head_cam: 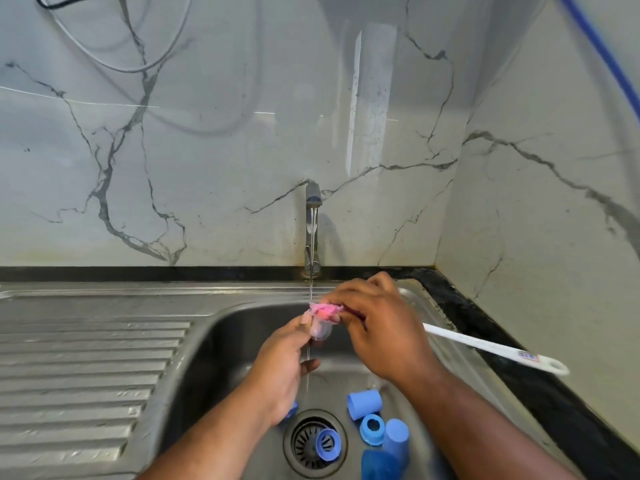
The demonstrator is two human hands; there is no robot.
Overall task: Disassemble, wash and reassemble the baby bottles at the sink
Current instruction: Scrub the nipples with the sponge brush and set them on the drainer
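Nipple [320,332] in left hand [280,362], pink scrubber [323,309] in right hand [381,327]; mid-basin, clear of sink rim [263,296]

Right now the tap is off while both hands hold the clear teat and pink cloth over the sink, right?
No: the tap is running; the head view shows its stream falling onto the pink cloth. The left hand and right hand do hold the clear teat and cloth over the sink.

dark blue part [379,466] cut off below, blue piece [292,409] behind left wrist
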